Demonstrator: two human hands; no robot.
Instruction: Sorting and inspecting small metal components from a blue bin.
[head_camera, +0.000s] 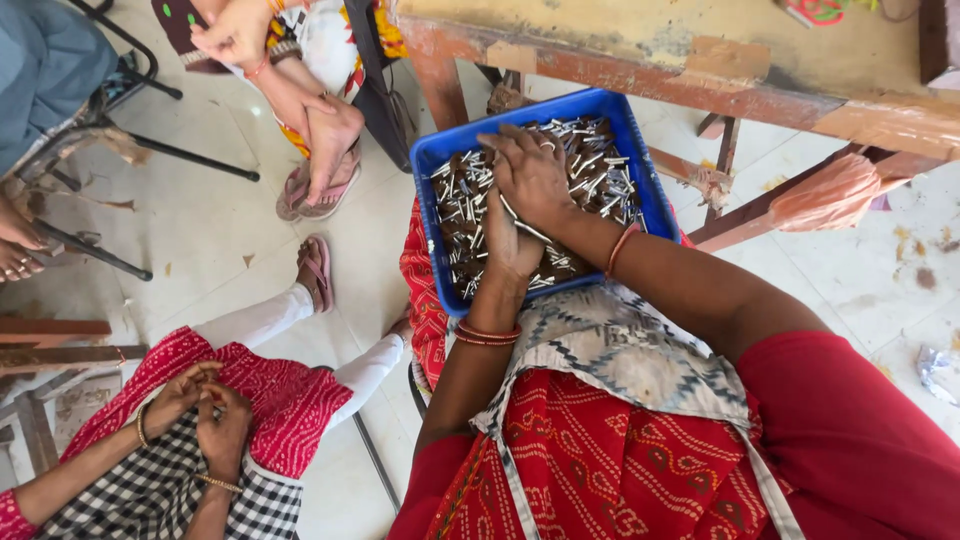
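A blue plastic tray (640, 165) rests on my lap, filled with several small brown and silver metal pieces (600, 180). Both my hands are inside it. My right hand (530, 175) lies on top of the pile with its fingers spread and bent down into the pieces. My left hand (510, 248) sits just below and partly under it, cupped around a few silver pieces. Red and orange bangles circle both wrists. What lies under the palms is hidden.
A worn wooden table (700, 60) stands just beyond the tray, its legs at the right. A seated person's hands (205, 410) meet over checked cloth at lower left. Another person's hands (300, 90) and sandalled feet (315, 270) are at upper left, by black chair legs (190, 155).
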